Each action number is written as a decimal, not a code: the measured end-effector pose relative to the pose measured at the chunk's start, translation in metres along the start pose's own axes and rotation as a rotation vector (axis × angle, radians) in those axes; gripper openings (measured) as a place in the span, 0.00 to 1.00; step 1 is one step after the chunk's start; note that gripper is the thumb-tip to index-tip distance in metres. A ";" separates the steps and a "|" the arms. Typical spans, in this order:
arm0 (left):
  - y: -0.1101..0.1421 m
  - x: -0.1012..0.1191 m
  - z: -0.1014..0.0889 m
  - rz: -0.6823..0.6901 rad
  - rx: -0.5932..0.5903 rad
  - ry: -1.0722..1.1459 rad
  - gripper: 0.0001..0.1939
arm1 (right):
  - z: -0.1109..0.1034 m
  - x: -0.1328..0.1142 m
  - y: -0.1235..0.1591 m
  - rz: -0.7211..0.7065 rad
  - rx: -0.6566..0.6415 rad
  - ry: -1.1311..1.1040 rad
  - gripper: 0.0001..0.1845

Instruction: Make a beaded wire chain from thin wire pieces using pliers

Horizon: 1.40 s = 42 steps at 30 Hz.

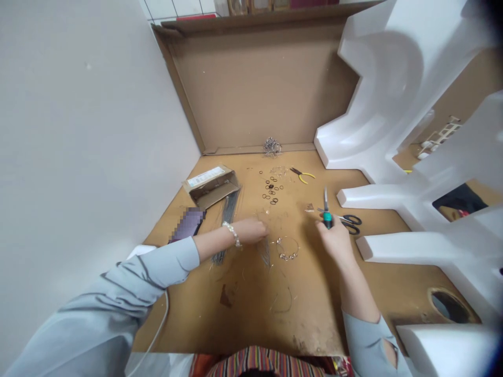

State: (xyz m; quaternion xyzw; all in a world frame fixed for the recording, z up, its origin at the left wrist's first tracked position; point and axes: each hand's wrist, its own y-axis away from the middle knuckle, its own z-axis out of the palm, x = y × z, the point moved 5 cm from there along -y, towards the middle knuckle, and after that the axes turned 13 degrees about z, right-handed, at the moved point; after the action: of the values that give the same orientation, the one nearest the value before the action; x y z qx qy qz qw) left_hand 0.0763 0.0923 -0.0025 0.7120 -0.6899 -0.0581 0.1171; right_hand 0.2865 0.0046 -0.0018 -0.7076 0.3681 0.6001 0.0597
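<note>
My right hand point(336, 238) is closed round the teal and black handle of a hand tool point(327, 215), whose slim metal end points away from me. Its exact kind is unclear. Black-handled scissors point(351, 222) lie just right of that hand. My left hand point(253, 231) is closed and low over the table, palm down, beside a few thin wires point(266, 255); anything between its fingertips is hidden. Between the hands lies a wire ring with beads point(288, 256). A bundle of grey wires point(230, 208) runs partly under my left forearm.
Several small dark rings point(271, 192) are scattered mid-table, with yellow-handled pliers point(302, 175) behind them. An open cardboard box point(214, 188) and a phone point(188, 224) lie left. A wire cluster point(272, 146) sits at the back cardboard wall point(267, 89). White moulded foam point(377, 199) borders the right.
</note>
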 end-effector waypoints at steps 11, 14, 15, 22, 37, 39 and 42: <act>0.001 0.002 -0.006 0.005 -0.010 -0.088 0.07 | 0.006 0.005 -0.010 -0.187 0.324 1.008 0.21; 0.015 -0.010 -0.023 -0.091 0.062 -0.055 0.08 | 0.007 0.007 -0.013 -0.218 0.357 1.011 0.23; 0.020 -0.014 -0.028 -0.121 0.084 -0.018 0.07 | 0.008 0.008 -0.013 -0.229 0.365 1.008 0.23; 0.037 -0.024 -0.031 -0.282 0.323 0.926 0.06 | 0.012 0.007 -0.013 -0.300 0.392 0.939 0.23; 0.005 0.023 -0.017 -0.138 0.851 1.567 0.13 | 0.078 -0.006 0.060 0.047 -0.863 -0.181 0.15; 0.005 0.025 -0.016 -0.115 0.859 1.593 0.13 | 0.079 -0.005 0.062 0.071 -0.919 -0.200 0.14; 0.005 0.027 -0.015 -0.089 0.888 1.630 0.13 | 0.080 -0.004 0.062 0.079 -0.933 -0.263 0.12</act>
State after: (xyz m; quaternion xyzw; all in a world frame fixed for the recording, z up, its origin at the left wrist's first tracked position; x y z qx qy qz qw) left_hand 0.0766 0.0663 0.0150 0.5384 -0.3255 0.7251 0.2798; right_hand 0.1848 0.0039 0.0026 -0.5625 0.0758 0.7873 -0.2410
